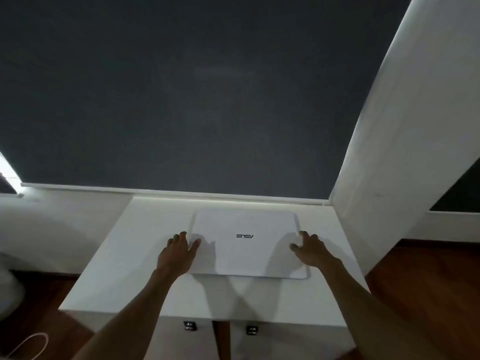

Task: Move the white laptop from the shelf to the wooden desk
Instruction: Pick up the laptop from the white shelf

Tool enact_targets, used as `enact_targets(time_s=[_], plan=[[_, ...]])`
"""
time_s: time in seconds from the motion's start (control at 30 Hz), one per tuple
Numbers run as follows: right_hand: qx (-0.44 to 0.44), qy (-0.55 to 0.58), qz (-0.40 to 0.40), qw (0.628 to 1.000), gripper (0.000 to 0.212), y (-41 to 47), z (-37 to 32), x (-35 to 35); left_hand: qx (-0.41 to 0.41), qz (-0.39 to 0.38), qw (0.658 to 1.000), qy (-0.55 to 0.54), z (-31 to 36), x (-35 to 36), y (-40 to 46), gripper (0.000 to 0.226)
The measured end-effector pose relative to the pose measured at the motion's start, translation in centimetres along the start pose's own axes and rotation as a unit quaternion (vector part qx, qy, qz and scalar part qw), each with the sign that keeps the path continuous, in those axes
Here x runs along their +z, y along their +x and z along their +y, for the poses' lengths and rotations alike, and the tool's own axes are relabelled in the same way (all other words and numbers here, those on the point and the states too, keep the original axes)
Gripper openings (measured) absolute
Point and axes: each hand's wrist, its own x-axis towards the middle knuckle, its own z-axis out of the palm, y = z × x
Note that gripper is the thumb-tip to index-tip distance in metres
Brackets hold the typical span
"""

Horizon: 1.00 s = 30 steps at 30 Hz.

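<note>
A closed white laptop (246, 242) lies flat on the top of a white shelf unit (124, 268), its dark logo upside down toward me. My left hand (179, 252) rests on the laptop's left edge, thumb on the lid and fingers spread over the side. At the right edge sits my right hand (310, 249), its fingers spread and the thumb on the lid. Neither hand is curled under the laptop as far as I can see. No wooden desk shows here.
A dark roller blind (207, 94) fills the wall behind the shelf. A white wall column (384, 157) stands close on the right. Reddish wooden floor (426, 287) lies on both sides. A white cable (28, 344) curls at the lower left.
</note>
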Motion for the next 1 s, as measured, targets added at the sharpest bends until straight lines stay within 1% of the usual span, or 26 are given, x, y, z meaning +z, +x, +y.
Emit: enact_targets(time_s=[0.07,0.13,0.3,0.4,0.5,0.63,0.7,0.83,1.0], plan=[[0.033,0.022,-0.011,0.999,0.068,0.3,0.2,0.7,-0.027,-0.024,0.999,-0.006,-0.3,0.5,0.2,0.06],[0.06,0.063,-0.032,0.996,0.068,0.4,-0.1,1.4,-0.028,-0.055,0.998,0.006,-0.3,1.2,0.6,0.058],[0.119,0.111,0.004,0.987,0.074,1.2,-2.0,2.8,-0.093,-0.034,0.992,-0.082,1.7,2.6,1.9,0.072],[0.161,0.145,0.027,0.976,0.087,1.6,-1.9,3.3,-0.128,-0.044,0.986,-0.096,1.6,2.9,3.0,0.08],[0.163,0.163,0.043,0.972,0.087,1.7,-1.1,3.7,-0.132,-0.022,0.985,-0.106,1.0,3.0,3.6,0.081],[0.186,0.175,0.1,0.962,0.086,0.6,-1.2,4.8,-0.142,0.015,0.984,-0.11,0.9,3.5,2.9,0.079],[0.186,0.175,0.115,0.96,0.086,-0.1,-1.3,5.0,-0.132,0.024,0.985,-0.11,1.0,3.4,2.4,0.075],[0.185,0.213,0.16,0.946,0.086,-1.9,-1.2,3.7,-0.095,0.068,0.986,-0.122,1.9,2.2,2.2,0.069],[0.189,0.285,0.262,0.903,0.084,-4.8,-0.6,0.3,-0.004,0.113,0.981,-0.16,5.7,0.4,2.9,0.063]])
